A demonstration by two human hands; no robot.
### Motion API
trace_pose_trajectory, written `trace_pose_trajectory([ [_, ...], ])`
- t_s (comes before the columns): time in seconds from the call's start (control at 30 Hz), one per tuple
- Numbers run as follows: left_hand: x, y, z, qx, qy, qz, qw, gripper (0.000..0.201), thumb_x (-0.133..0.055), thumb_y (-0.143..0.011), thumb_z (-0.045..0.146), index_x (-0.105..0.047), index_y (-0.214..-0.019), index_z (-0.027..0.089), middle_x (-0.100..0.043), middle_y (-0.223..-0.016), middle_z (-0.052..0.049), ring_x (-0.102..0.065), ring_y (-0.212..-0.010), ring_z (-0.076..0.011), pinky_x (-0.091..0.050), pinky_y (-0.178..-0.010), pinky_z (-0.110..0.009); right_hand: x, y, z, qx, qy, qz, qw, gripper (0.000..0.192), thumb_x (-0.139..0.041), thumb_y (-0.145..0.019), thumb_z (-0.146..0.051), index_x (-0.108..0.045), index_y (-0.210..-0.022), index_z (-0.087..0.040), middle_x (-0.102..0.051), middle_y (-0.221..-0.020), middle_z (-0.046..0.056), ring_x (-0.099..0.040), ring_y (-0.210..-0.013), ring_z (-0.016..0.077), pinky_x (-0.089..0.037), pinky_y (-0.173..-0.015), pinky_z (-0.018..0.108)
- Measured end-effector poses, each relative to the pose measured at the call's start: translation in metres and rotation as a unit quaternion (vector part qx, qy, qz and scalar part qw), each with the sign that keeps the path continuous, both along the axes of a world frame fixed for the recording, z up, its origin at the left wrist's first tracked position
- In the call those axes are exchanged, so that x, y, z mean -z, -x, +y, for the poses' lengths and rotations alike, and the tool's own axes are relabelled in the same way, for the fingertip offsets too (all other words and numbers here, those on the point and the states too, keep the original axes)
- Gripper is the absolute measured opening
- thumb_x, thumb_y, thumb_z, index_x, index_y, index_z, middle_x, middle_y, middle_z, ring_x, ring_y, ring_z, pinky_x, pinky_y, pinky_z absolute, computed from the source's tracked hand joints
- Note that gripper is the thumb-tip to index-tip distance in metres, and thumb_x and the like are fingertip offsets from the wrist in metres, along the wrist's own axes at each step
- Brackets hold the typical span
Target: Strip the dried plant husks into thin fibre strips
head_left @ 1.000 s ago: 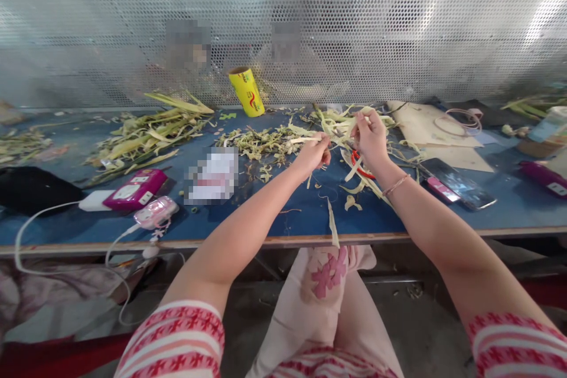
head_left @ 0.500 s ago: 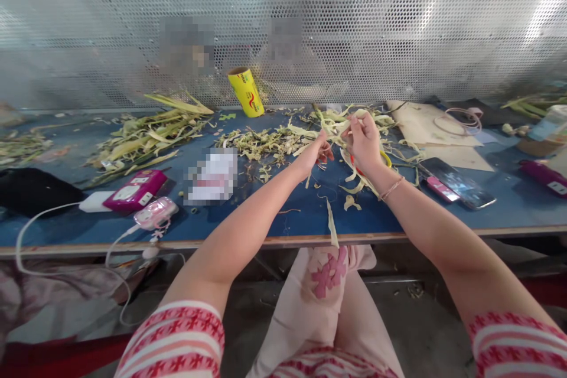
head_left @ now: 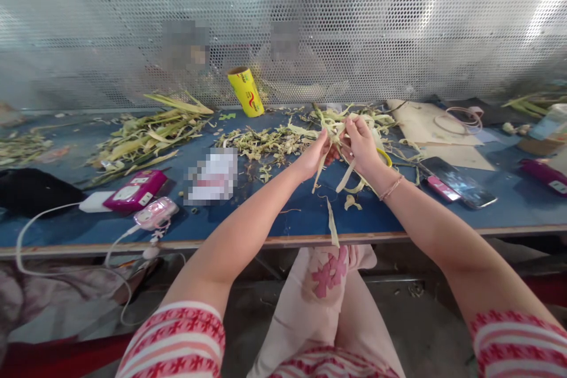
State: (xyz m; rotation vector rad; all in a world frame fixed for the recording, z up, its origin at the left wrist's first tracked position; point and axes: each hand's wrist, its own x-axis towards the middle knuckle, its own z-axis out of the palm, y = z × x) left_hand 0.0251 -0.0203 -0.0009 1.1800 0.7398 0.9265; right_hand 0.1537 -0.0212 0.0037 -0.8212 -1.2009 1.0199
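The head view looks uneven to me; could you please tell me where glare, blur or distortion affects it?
In the head view, bright glare blooms on the perforated metal screen; the blue table edge bows from wide-angle distortion; blocky blur covers a patch on the table and two patches behind the screen; both hands and the pale leaf strips stay fairly sharp.

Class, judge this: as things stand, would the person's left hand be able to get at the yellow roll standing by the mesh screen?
Probably not at once: the left hand is busy gripping pale leaf strips together with the right hand. The yellow roll stands farther back, with only loose scraps between.
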Motion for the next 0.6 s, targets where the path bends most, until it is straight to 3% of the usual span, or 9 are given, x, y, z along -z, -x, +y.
trace_pose_trajectory([
  [0.17, -0.0051, -0.0004, -0.003, -0.053, 0.048, -0.065, 0.995, 0.052, -0.048, -0.09, 0.066, -0.05, -0.068, 0.018, -0.049, -0.054, 0.003, -0.04, -0.043, -0.0056, -0.033, -0.045, -0.02, -0.0016, 0.0008, -0.0003, -0.014, -0.004, -0.046, 0.999, 0.044, -0.065, -0.08, -0.066, -0.049, -0.09, -0.026, -0.05, -0.064, -0.008, -0.025, -0.036, 0.0027, -0.016, -0.03, 0.022],
  [0.3, -0.0065, 0.0013, -0.0039, -0.039, 0.085, -0.084, 0.992, 0.047, -0.059, -0.088, 0.06, -0.049, -0.068, 0.018, -0.047, -0.052, 0.005, -0.04, -0.041, -0.004, -0.034, -0.044, -0.018, -0.0016, 0.003, -0.0017, 0.0, -0.025, -0.056, 0.998, 0.048, -0.066, -0.077, -0.07, -0.049, -0.086, -0.026, -0.043, -0.061, -0.008, -0.025, -0.036, 0.0035, -0.017, -0.029, 0.023],
  [0.43, -0.0059, -0.0006, -0.0053, -0.031, 0.105, -0.057, 0.992, 0.044, -0.057, -0.089, 0.059, -0.054, -0.074, 0.018, -0.053, -0.055, 0.003, -0.046, -0.043, -0.0064, -0.041, -0.048, -0.02, 0.0011, 0.0051, -0.0013, 0.015, -0.043, -0.065, 0.997, 0.049, -0.063, -0.078, -0.072, -0.049, -0.087, -0.026, -0.041, -0.062, -0.008, -0.025, -0.036, 0.0035, -0.02, -0.029, 0.023],
  [0.6, -0.0014, -0.0043, -0.0043, -0.056, 0.068, -0.048, 0.995, 0.039, -0.053, -0.092, 0.056, -0.057, -0.082, 0.019, -0.06, -0.06, 0.0, -0.055, -0.049, -0.0098, -0.046, -0.054, -0.023, 0.0042, 0.0068, 0.0013, 0.044, -0.053, -0.066, 0.995, 0.046, -0.058, -0.082, -0.072, -0.05, -0.089, -0.027, -0.039, -0.06, -0.007, -0.025, -0.037, 0.005, -0.019, -0.031, 0.024],
])
